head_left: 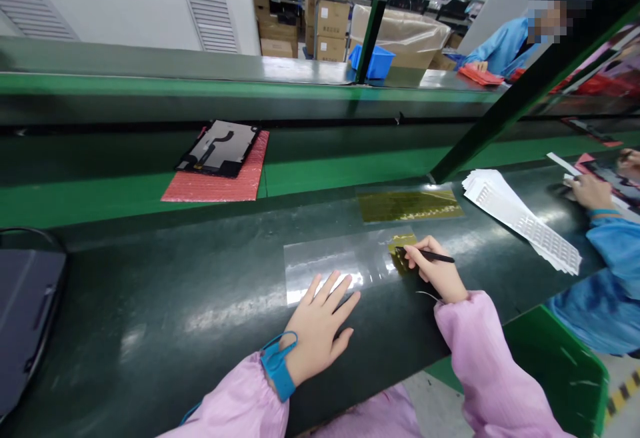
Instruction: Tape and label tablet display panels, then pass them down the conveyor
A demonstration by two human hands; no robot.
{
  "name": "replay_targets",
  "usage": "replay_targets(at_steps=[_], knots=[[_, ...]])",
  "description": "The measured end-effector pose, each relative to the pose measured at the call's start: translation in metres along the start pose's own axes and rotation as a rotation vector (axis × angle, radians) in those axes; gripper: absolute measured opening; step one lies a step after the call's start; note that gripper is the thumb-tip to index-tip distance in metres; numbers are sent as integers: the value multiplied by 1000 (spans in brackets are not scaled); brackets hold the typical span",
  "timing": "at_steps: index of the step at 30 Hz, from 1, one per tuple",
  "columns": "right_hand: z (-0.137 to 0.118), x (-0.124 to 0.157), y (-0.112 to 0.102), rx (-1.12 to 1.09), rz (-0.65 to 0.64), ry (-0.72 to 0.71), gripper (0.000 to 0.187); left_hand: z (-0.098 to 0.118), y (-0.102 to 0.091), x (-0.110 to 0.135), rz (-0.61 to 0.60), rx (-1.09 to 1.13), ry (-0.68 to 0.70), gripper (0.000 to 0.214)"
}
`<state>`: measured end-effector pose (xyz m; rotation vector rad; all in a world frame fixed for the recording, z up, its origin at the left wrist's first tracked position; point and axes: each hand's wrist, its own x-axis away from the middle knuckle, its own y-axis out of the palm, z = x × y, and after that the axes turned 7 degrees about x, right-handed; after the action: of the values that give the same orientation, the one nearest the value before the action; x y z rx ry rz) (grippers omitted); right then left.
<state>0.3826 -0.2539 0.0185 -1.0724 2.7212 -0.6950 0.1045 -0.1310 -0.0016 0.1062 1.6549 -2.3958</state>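
Observation:
My left hand (323, 325) lies flat with fingers spread, its fingertips on the lower edge of a clear plastic sheet (320, 261) on the dark bench. A blue wrist strap (279, 369) circles that wrist. In my right hand (434, 268) is a pair of slim black tweezers (437, 257), or a similar pen-like tool. Its tip touches the small amber film patch (395, 246) at the sheet's right end; the fingers partly cover this patch. Just behind lies a larger sheet of amber film (410, 206).
A flat electronic panel (225, 145) rests on a red bubble-wrap pouch (250, 181) on the green conveyor. White label sheets (520, 218) fan out at right, near a co-worker's hand (593, 193). A dark case (30, 318) stands at left. A slanted dark post (500, 105) rises behind the bench.

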Motion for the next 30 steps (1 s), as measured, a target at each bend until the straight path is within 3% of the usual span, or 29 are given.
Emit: replay_targets(at_steps=[14,20,23,26,28,30], knots=[[1,0,7,-159,29,-28,48,3,-2,-1,-18,61,-25,61],[-42,20,40,-294,-71,-79,51,6,-8,5,7,256,-59,56],[-68,31,64,-374,-201,-61,51,5,-18,26,113,546,-130,45],[-71,37,83,-387,-336,-7,48,0,-29,66,299,922,-299,34],[-56,35,95,-365,-431,31,42,-5,-37,104,508,1182,-472,37],[-35,29,106,-321,-530,26,36,-7,-46,150,795,1361,-640,48]])
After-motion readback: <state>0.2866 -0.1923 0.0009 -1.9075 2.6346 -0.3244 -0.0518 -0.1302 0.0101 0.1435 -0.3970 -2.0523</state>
